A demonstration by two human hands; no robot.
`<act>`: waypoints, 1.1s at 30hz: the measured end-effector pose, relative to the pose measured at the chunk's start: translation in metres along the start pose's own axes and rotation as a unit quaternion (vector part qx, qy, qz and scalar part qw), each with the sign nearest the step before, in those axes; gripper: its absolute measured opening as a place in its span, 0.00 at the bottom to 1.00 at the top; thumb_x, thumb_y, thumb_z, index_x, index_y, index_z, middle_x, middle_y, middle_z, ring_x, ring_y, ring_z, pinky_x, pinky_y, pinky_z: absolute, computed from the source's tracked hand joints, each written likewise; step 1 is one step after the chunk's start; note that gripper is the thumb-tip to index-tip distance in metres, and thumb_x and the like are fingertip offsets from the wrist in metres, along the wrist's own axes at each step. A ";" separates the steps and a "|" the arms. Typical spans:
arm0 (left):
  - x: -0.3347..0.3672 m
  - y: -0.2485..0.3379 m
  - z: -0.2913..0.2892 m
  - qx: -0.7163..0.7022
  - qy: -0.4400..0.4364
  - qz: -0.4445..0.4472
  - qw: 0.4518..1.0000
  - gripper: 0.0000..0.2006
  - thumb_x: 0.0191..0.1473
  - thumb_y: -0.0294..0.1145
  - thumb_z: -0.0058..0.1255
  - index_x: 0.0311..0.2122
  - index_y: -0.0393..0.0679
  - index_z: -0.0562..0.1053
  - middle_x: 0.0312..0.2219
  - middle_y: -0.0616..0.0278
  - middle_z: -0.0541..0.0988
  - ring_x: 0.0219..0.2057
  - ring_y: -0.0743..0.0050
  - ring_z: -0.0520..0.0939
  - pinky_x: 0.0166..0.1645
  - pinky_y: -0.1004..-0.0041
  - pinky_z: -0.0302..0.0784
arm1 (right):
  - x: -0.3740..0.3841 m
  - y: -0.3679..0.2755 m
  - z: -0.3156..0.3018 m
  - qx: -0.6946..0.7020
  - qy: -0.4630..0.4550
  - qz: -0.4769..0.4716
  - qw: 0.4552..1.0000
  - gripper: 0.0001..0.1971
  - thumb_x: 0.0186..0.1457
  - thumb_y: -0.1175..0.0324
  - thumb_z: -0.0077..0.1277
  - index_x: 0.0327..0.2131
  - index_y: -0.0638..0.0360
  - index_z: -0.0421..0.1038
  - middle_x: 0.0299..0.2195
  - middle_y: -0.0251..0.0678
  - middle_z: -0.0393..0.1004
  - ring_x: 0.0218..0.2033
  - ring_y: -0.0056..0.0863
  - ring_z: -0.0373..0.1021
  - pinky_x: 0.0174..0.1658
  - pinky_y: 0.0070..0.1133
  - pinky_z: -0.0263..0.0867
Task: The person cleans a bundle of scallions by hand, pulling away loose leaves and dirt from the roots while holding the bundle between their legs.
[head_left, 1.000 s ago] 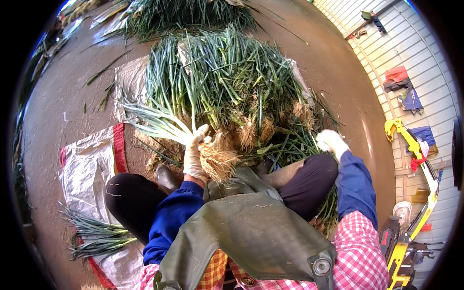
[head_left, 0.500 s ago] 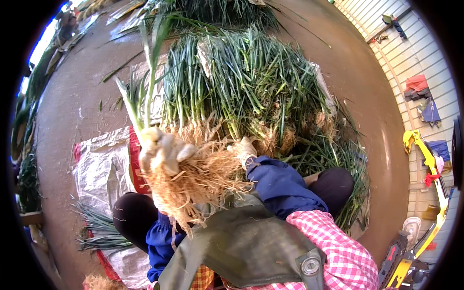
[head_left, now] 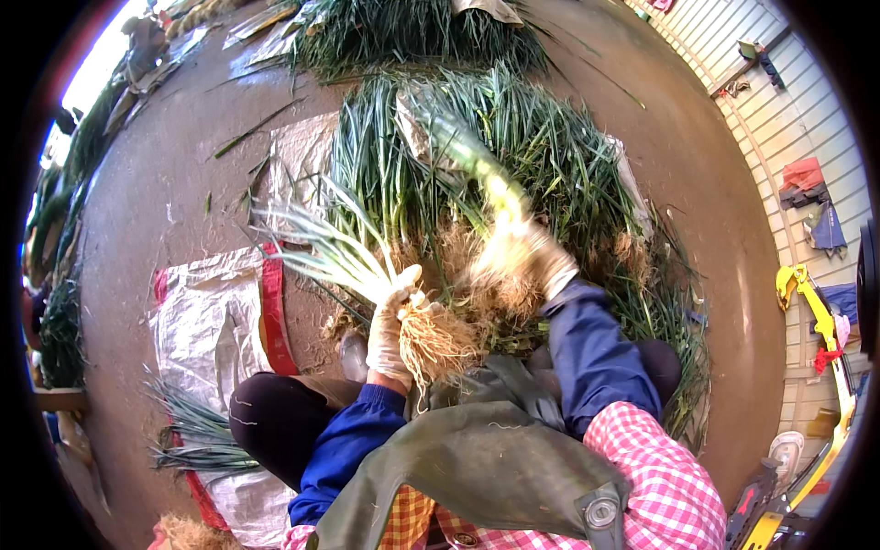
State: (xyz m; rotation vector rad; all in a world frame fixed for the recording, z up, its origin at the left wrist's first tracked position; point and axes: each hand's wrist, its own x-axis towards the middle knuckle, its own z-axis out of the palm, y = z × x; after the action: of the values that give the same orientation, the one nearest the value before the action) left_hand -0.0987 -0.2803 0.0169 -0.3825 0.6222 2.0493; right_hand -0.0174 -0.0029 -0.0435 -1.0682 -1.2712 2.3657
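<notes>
- The left hand, in a pale glove, is gripping a bunch of green onions; its fingers are closing around the white lower stalks.
- That bunch's leaves are fanning out past the thumb side toward the upper left, while its tan roots are spilling out on the other side, hanging to the right of the fingers above the dark green apron.
- The right hand, also gloved, is gripping a second clump of onion stalks low down near the root end; blur is hiding the separate fingers.
- The second clump's stalks are rising from that hand toward the upper left, crossing in front of the big onion heap, and its shaggy roots are hanging just left of and below the fingers.
- The two root masses are sitting near each other between the hands.
- At the person's left, a smaller onion bundle is lying on a white sack with red edges, well apart from both hands.
</notes>
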 end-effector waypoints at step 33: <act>0.016 -0.028 -0.002 0.067 -0.093 -0.026 0.993 0.13 0.47 0.26 0.51 0.40 0.33 0.72 0.21 0.67 0.73 0.20 0.86 0.70 0.24 0.85 0.68 | -0.013 0.017 -0.083 -0.469 0.305 -0.051 0.827 0.22 0.37 0.52 0.64 0.28 0.61 0.72 0.26 0.40 0.75 0.28 0.31 0.70 0.35 0.26 0.64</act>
State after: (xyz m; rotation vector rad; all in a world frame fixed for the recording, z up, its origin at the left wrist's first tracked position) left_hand -0.0827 -0.2585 -0.0005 -0.1262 0.6240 1.9541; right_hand 0.0525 0.0316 -0.0795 -1.7319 -2.1278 1.0275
